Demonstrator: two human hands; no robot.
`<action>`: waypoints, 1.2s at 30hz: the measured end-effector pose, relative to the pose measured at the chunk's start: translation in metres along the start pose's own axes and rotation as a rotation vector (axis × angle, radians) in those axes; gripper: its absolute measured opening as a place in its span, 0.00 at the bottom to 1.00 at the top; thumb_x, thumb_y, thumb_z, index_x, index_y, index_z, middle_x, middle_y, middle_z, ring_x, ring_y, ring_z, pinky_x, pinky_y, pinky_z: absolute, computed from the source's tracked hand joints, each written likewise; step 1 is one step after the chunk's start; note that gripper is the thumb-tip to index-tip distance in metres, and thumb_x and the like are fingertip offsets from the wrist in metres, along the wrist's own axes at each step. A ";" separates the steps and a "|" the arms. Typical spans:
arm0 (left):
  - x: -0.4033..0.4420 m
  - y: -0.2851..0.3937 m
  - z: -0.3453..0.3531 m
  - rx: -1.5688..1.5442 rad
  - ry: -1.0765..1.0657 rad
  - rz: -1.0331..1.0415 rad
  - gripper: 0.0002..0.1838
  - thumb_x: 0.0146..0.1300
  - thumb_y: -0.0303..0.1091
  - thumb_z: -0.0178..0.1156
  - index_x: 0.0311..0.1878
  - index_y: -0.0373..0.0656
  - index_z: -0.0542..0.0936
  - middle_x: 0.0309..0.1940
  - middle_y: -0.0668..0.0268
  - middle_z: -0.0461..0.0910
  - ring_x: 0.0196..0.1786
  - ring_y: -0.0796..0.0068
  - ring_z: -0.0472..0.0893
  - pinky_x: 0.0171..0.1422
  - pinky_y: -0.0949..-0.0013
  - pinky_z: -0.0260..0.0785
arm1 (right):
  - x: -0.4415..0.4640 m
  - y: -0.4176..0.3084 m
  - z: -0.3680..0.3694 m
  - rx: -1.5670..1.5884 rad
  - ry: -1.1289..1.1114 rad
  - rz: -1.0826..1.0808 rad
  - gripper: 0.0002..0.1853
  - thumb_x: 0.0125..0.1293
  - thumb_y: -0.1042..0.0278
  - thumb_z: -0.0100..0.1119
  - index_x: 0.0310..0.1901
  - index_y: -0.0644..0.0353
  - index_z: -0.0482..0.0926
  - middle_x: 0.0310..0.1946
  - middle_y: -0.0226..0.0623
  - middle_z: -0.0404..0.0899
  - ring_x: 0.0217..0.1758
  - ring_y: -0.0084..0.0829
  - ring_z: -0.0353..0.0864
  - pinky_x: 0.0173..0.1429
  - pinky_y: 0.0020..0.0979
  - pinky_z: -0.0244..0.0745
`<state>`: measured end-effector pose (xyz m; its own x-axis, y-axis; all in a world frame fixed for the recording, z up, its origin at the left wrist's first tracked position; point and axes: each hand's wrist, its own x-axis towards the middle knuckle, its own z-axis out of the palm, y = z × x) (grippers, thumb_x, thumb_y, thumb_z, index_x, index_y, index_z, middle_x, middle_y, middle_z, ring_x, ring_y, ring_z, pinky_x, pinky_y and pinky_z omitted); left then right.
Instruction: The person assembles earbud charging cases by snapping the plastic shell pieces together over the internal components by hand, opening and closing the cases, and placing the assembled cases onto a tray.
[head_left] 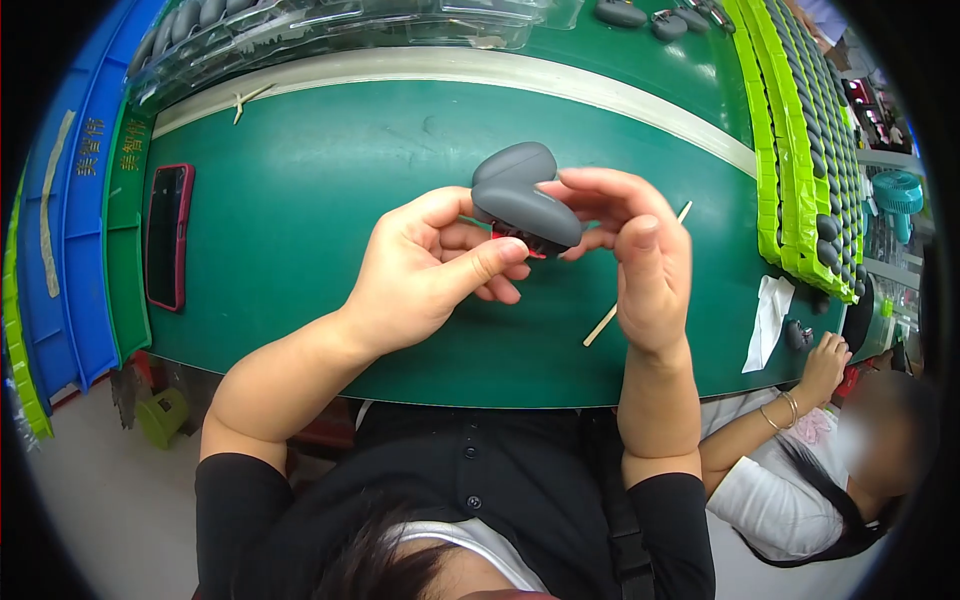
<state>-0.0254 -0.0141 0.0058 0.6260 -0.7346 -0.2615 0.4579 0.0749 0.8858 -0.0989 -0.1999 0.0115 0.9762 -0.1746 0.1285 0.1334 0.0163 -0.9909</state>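
Observation:
My left hand (415,265) grips a dark grey rounded plastic case (525,208) above the green table, thumb in front and fingers behind. The case looks hinged open, with one smooth shell (515,163) behind the other. Small red and black inner parts show along its lower edge, too small to make out. At the right side of the case, my right hand (645,255) has its fingers apart and thumb raised. Its fingertips are at the edge of the case; whether they touch it I cannot tell. A thin wooden stick (600,327) lies partly behind this hand.
A phone (168,238) lies at left near blue bins (75,200). Clear plastic trays (330,50) stand at the back, with grey pieces (670,25) beside them. Lime-green trays (765,130) stack at right. Below them sit a white paper strip (768,322) and a co-worker's hand (826,362).

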 end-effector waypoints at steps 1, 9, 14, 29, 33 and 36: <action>0.000 0.000 -0.001 -0.024 -0.010 -0.005 0.18 0.63 0.25 0.60 0.55 0.33 0.72 0.41 0.57 0.81 0.37 0.69 0.84 0.41 0.71 0.79 | 0.000 0.000 0.000 0.017 -0.031 0.115 0.19 0.70 0.55 0.54 0.47 0.66 0.79 0.40 0.37 0.79 0.39 0.23 0.77 0.40 0.22 0.74; 0.002 -0.004 0.003 -0.110 -0.103 0.262 0.37 0.57 0.20 0.64 0.68 0.36 0.57 0.54 0.55 0.74 0.57 0.67 0.76 0.60 0.65 0.72 | 0.001 0.006 0.009 -0.257 -0.004 -0.247 0.36 0.46 0.78 0.73 0.60 0.62 0.69 0.47 0.40 0.77 0.49 0.32 0.79 0.54 0.32 0.75; 0.004 -0.007 -0.001 -0.102 -0.060 0.224 0.28 0.59 0.20 0.62 0.61 0.35 0.63 0.51 0.56 0.76 0.53 0.70 0.78 0.58 0.67 0.73 | 0.002 0.015 0.014 -0.319 0.044 -0.354 0.39 0.43 0.81 0.72 0.61 0.60 0.68 0.45 0.41 0.78 0.48 0.33 0.80 0.53 0.32 0.75; 0.004 0.001 -0.004 0.010 0.030 0.273 0.23 0.64 0.24 0.56 0.62 0.36 0.64 0.51 0.54 0.75 0.55 0.60 0.78 0.60 0.62 0.71 | 0.033 -0.113 -0.123 -0.904 0.488 -0.258 0.11 0.63 0.70 0.61 0.45 0.64 0.81 0.37 0.33 0.83 0.41 0.23 0.81 0.48 0.23 0.73; 0.000 0.003 0.001 -0.026 -0.042 0.256 0.23 0.65 0.27 0.55 0.62 0.36 0.63 0.50 0.53 0.76 0.54 0.60 0.79 0.58 0.62 0.73 | 0.062 -0.120 -0.293 -1.656 0.377 0.048 0.16 0.54 0.62 0.65 0.43 0.59 0.82 0.38 0.38 0.85 0.41 0.37 0.83 0.47 0.34 0.76; 0.001 0.000 0.001 -0.062 -0.063 0.242 0.23 0.64 0.26 0.57 0.61 0.35 0.64 0.49 0.55 0.75 0.53 0.64 0.78 0.56 0.64 0.74 | 0.060 -0.103 -0.328 -1.870 0.144 0.220 0.18 0.51 0.67 0.65 0.45 0.58 0.81 0.46 0.43 0.82 0.50 0.43 0.80 0.57 0.38 0.73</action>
<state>-0.0255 -0.0148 0.0058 0.6824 -0.7307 -0.0187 0.3389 0.2936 0.8938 -0.1099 -0.5347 0.1084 0.9147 -0.3904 0.1050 -0.4042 -0.8831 0.2381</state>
